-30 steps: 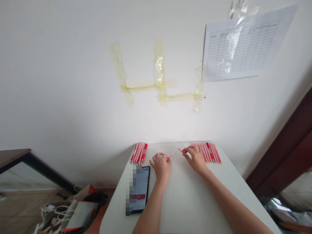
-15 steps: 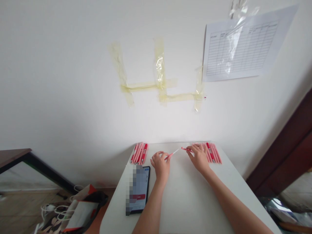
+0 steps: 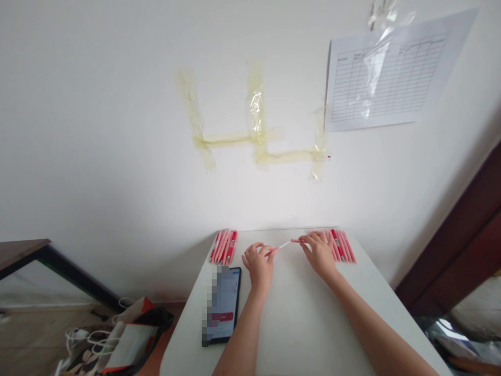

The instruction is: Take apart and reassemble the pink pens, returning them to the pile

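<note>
On a white table (image 3: 297, 324) against the wall, my left hand (image 3: 259, 263) pinches a thin white and pink pen refill (image 3: 278, 247) that points up and right. My right hand (image 3: 320, 251) pinches a pink pen barrel (image 3: 296, 241) whose end meets the refill's tip. A row of several pink and red pens (image 3: 224, 246) lies at the table's far left. Another row of pink pens (image 3: 341, 244) lies at the far right, right beside my right hand.
A phone (image 3: 221, 304) with a lit screen lies at the table's left edge. Bags and white cables (image 3: 117, 334) sit on the floor to the left, by a dark table (image 3: 23, 253). A printed sheet (image 3: 387, 73) and tape strips (image 3: 256, 125) hang on the wall.
My right hand drew back toward the right row, then held the barrel out to the left. My left hand tilted the refill up until the two tips met.
</note>
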`<state>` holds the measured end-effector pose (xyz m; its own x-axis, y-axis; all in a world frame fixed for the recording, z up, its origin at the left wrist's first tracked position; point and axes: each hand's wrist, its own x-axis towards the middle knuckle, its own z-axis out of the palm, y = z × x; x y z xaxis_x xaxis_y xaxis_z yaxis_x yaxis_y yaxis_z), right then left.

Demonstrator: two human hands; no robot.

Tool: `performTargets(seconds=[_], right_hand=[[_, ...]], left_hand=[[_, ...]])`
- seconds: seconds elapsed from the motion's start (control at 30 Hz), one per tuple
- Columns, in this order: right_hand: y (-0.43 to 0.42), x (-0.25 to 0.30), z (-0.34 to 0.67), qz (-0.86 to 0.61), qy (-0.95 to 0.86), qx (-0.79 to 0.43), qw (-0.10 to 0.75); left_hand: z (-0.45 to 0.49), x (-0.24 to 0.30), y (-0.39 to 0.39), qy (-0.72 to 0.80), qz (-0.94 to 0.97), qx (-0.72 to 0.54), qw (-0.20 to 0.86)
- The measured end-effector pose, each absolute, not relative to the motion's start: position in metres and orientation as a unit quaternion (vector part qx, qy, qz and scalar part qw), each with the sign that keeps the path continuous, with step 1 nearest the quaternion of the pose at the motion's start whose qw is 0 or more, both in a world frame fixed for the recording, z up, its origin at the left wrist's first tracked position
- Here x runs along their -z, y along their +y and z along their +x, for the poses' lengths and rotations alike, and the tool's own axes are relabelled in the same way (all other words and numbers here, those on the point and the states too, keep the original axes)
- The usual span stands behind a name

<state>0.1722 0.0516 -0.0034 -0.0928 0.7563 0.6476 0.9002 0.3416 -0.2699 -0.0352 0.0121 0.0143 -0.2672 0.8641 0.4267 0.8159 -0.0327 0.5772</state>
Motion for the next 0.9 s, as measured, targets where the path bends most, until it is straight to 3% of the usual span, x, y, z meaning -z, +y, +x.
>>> performTargets(seconds=[0.9], right_hand=[[0.041,-0.005,0.16,-0.506,-0.777,0.112,0.357]], left_hand=[[-0.031,-0.013,0.012,0.67,0.636,-0.382,0.046]])
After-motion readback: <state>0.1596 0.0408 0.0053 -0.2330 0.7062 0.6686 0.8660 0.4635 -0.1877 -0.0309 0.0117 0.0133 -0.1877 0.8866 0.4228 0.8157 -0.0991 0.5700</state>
